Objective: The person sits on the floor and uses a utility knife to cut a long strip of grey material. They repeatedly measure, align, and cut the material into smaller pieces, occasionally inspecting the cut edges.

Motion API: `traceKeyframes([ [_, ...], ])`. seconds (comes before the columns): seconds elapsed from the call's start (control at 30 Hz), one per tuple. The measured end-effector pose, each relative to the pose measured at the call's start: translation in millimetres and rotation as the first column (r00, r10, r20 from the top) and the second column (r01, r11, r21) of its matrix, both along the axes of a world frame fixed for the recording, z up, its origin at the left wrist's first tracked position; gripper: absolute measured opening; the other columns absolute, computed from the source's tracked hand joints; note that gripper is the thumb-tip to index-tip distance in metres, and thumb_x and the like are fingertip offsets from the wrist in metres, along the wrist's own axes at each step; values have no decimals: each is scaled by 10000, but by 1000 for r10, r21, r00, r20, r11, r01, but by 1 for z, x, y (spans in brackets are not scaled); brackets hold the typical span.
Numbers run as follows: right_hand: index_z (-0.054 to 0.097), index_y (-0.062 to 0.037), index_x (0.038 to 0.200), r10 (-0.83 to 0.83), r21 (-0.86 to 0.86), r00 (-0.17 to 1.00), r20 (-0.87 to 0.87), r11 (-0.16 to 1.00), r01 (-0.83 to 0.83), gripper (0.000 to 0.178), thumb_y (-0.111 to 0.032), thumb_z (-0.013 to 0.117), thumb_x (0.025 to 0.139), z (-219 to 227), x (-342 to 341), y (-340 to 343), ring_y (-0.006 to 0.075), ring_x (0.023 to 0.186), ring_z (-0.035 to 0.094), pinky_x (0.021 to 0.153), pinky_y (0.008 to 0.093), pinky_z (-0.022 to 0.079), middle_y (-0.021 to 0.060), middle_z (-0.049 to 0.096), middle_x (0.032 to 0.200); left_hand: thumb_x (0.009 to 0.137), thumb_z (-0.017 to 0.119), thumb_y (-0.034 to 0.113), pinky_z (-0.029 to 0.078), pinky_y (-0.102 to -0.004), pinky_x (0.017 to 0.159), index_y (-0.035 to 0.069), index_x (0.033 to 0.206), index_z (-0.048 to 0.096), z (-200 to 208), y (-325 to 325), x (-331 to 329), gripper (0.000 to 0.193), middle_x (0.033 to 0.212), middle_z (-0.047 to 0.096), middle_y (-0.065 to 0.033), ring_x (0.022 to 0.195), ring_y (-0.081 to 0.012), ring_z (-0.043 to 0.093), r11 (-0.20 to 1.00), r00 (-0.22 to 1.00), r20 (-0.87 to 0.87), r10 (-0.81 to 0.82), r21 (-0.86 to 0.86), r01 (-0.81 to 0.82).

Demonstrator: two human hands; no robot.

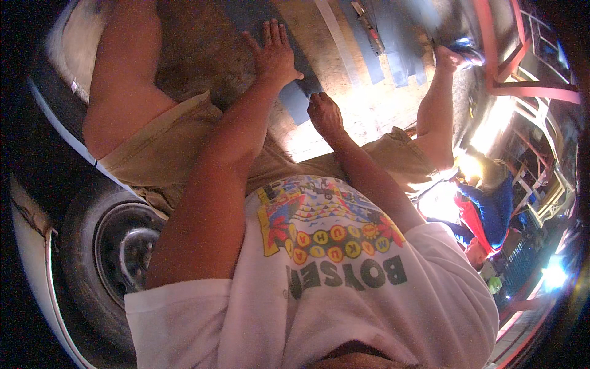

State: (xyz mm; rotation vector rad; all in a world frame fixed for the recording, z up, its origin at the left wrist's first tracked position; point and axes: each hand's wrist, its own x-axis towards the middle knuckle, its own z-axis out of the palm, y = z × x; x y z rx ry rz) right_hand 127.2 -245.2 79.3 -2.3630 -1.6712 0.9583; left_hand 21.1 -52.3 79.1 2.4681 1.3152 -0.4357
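Observation:
My left hand (274, 60) lies flat with its fingers spread on a dark blue-grey strip (296, 106) of sheet material. Beneath the strip is a worn brown board (203, 64) between my legs. My right hand (326, 115) is closed, its fingertips pinched beside the strip's near end; whatever sits between them is too small to make out. Farther right, a utility knife (369, 29) rests across more blue-grey strips (398, 64). A narrow pale strip (337, 40) lies between these and the strip under my left hand.
At the left stands a wheel with a black tyre (80, 240), close to my left leg. Red metal framing (490, 52) rises at the right. Another person in blue and red (495, 209) bends near a bright light, lower right. My bare foot (450, 58) is beside the strips.

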Motion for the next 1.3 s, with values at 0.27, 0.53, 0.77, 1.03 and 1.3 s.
traceKeyframes([
  [0.27, 604, -73, 1162, -3, 76, 1000, 28, 997, 1, 320, -69, 611, 843, -11, -6, -9, 424, 890, 654, 759, 551, 553, 218, 643, 949, 586, 822, 715, 92, -837, 1091, -27, 1573, 227, -5, -3, 0, 1371, 1665, 171, -227, 1561, -351, 121, 1000, 1000, -9, -5, 3, 5],
  [0.53, 608, -30, 1087, -5, 2, 999, 43, 1000, 5, 257, -68, 612, 833, -5, -14, 7, 431, 875, 666, 767, 548, 553, 240, 647, 941, 588, 821, 716, 70, -865, 1061, -29, 1577, 209, -20, -6, 2, 1381, 1680, 103, -219, 1566, -365, 55, 1000, 1000, -4, 12, -5, -12],
  [0.77, 623, -18, 1023, -96, -47, 995, 20, 994, 97, 193, -80, 645, 842, 7, -6, 7, 433, 866, 671, 764, 527, 552, 237, 651, 934, 577, 835, 709, 88, -842, 1085, -21, 1576, 213, -14, 0, 4, 1385, 1674, 139, -215, 1560, -363, 92, 1000, 1000, -15, 7, 5, -7],
  [1.03, 652, -3, 1016, -141, 437, 977, -161, 877, 199, 154, -98, 661, 894, 57, 5, 147, 440, 878, 653, 773, 488, 544, 217, 652, 1010, 765, 704, 700, 74, -799, 1131, 11, 1515, 395, 3, 28, -2, 1064, 1612, 342, -168, 1530, -308, 243, 991, 981, 155, 119, 44, -127],
  [1.3, 664, 3, 1028, 240, 691, 965, -101, 715, -106, 186, -95, 625, 875, 34, -28, 363, 456, 922, 634, 793, 481, 525, 227, 657, 1000, 952, 596, 428, 69, -741, 1180, 57, 1502, 434, -43, 141, -32, 683, 1567, 420, -145, 1482, -285, 352, 894, 984, 158, 86, 424, -147],
])
